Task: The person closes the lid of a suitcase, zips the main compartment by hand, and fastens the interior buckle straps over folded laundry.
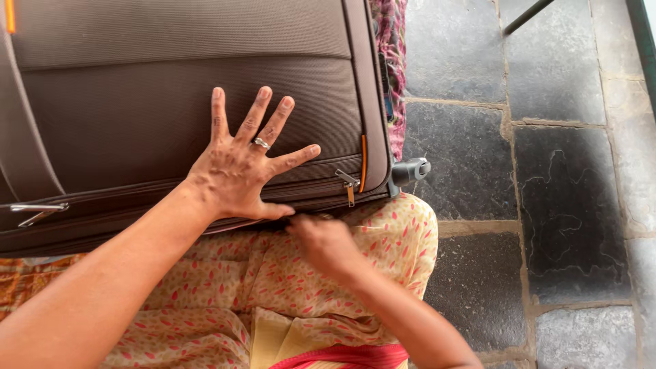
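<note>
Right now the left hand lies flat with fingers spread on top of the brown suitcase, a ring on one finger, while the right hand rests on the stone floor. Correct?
Not quite. The head view shows the right hand at the near edge of the brown suitcase, by its zipper line, not on the stone floor. The rest stands: the left hand lies flat, fingers spread, with a ring.

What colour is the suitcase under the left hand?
Brown, with orange trim; head view: suitcase, left hand.

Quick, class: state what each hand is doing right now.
Left hand: open, fingers spread, pressed flat on the brown suitcase.
Right hand: closed at the suitcase's lower edge; what it grips cannot be told.
</note>
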